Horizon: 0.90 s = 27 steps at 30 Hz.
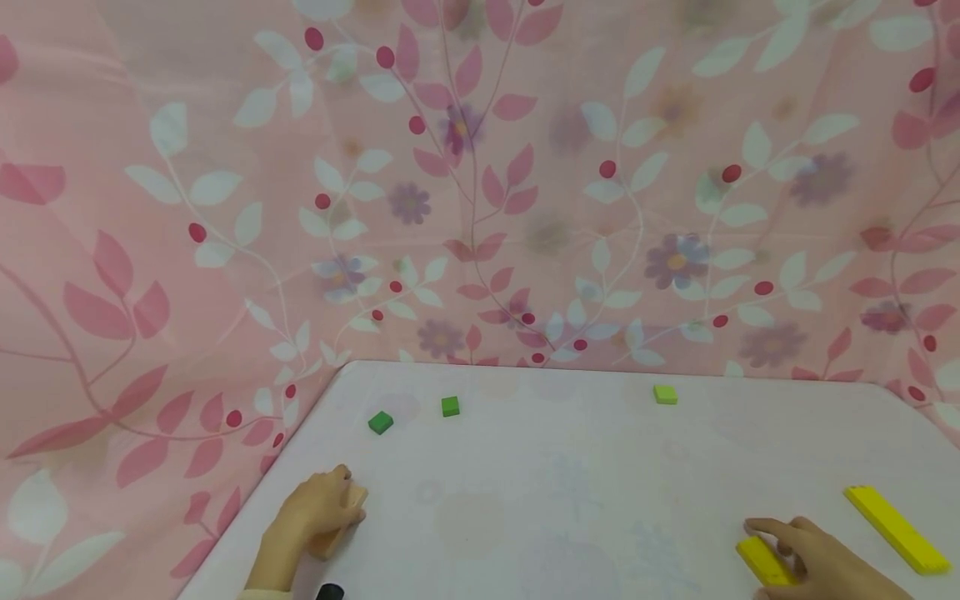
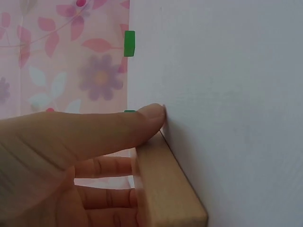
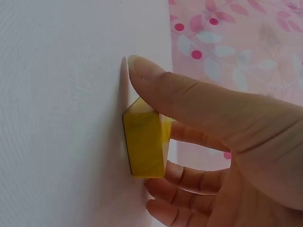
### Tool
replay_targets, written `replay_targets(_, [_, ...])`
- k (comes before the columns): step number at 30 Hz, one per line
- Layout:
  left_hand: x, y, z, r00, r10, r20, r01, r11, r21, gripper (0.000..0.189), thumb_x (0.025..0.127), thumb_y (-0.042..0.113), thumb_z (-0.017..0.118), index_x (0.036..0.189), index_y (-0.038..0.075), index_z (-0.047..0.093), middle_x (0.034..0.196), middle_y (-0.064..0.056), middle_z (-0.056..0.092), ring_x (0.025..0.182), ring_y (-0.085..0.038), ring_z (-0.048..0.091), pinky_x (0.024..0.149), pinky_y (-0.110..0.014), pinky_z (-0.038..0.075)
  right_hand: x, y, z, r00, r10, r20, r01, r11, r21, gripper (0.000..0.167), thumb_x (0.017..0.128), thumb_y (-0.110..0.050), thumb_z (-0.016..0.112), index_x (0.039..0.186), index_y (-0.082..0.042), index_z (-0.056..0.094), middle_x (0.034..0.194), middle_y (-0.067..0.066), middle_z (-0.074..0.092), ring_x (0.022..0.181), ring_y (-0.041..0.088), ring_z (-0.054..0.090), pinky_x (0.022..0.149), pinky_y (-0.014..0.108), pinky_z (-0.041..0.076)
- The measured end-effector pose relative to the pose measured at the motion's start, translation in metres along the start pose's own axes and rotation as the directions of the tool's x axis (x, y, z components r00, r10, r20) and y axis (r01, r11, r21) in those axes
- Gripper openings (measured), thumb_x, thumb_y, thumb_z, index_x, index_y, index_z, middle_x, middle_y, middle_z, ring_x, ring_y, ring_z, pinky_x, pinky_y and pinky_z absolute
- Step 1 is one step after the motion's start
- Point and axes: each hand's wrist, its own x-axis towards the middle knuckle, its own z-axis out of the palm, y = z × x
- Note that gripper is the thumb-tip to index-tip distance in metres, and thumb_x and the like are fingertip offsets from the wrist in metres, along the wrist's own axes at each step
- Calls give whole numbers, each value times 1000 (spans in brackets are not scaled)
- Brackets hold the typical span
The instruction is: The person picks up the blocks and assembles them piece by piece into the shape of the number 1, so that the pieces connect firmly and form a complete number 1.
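Observation:
At the left of the table, my left hand (image 1: 318,502) grips a light wooden block (image 2: 169,182), thumb on one long side and fingers on the other. The block lies at a slant, its near end showing below the palm in the head view. Over at the front right, my right hand (image 1: 828,562) holds a short yellow block (image 1: 763,560) between thumb and fingers. The right wrist view shows the thumb across the top of that yellow block (image 3: 144,146) and the fingers curled behind it.
A longer yellow block (image 1: 897,530) lies to the right of my right hand. Two green blocks, one (image 1: 381,422) left of the other (image 1: 450,407), sit at the back left. A lime block (image 1: 665,394) is near the back edge. A black object (image 1: 330,592) pokes in at the bottom.

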Motion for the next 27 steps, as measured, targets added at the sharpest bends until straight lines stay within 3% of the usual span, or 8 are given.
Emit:
replay_targets(6, [-6, -2, -2, 999, -27, 43, 29, 998, -51, 45, 66, 24, 84, 91, 1, 55, 73, -4, 53, 68, -18, 50, 60, -34, 43, 1, 2, 1, 997, 65, 30, -66, 998, 25, 78, 74, -41, 76, 129, 5, 47, 81, 1, 50, 72, 18, 45, 64, 26, 43])
replay_targets(11, [-12, -7, -3, 999, -1, 42, 6, 994, -113, 57, 58, 20, 87, 103, 2, 57, 78, -4, 55, 74, -20, 49, 68, -38, 44, -1, 1, 1, 997, 66, 29, -66, 998, 18, 74, 76, -38, 75, 130, 4, 46, 77, 1, 48, 71, 18, 44, 64, 26, 41])
replay_targets(15, [-15, -15, -3, 994, 80, 70, -65, 978, -200, 78, 54, 20, 88, 120, -1, 53, 77, -4, 55, 72, -18, 49, 66, -36, 44, -3, -3, 4, 995, 95, 21, -96, 995, 18, 85, 71, -43, 77, 134, 1, 42, 74, 1, 47, 66, 17, 44, 62, 24, 42])
replay_targets(18, [-15, -20, -3, 978, 180, 108, -141, 944, -297, 90, 55, 21, 88, 129, -7, 45, 71, -4, 53, 66, -16, 48, 58, -29, 41, -4, -5, 6, 995, 98, 32, -98, 995, 12, 93, 67, -46, 80, 136, 1, 40, 74, 1, 47, 66, 18, 44, 61, 23, 43])
replay_targets(21, [-15, -21, -3, 962, 242, 127, -184, 917, -354, 97, 56, 23, 88, 133, -12, 39, 69, -4, 51, 64, -17, 48, 56, -28, 40, -6, -7, 6, 995, 88, 49, -88, 996, 9, 96, 65, -47, 81, 135, 3, 39, 76, 1, 46, 68, 18, 43, 61, 22, 43])
replay_targets(24, [-16, -19, -2, 965, 229, 127, -172, 920, -352, 93, 58, 24, 87, 131, -12, 41, 71, -4, 51, 66, -17, 47, 57, -27, 39, -4, -4, 8, 994, 99, 53, -100, 995, 12, 96, 64, -48, 81, 135, 2, 41, 76, 1, 45, 68, 18, 42, 60, 22, 42])
replay_targets(27, [-16, -17, -1, 974, 187, 127, -132, 927, -351, 78, 61, 22, 86, 121, -11, 48, 72, -5, 51, 68, -18, 47, 59, -29, 40, -2, 1, 10, 993, 110, 51, -111, 994, 13, 98, 62, -50, 81, 136, 1, 41, 76, 1, 45, 68, 18, 42, 60, 21, 42])
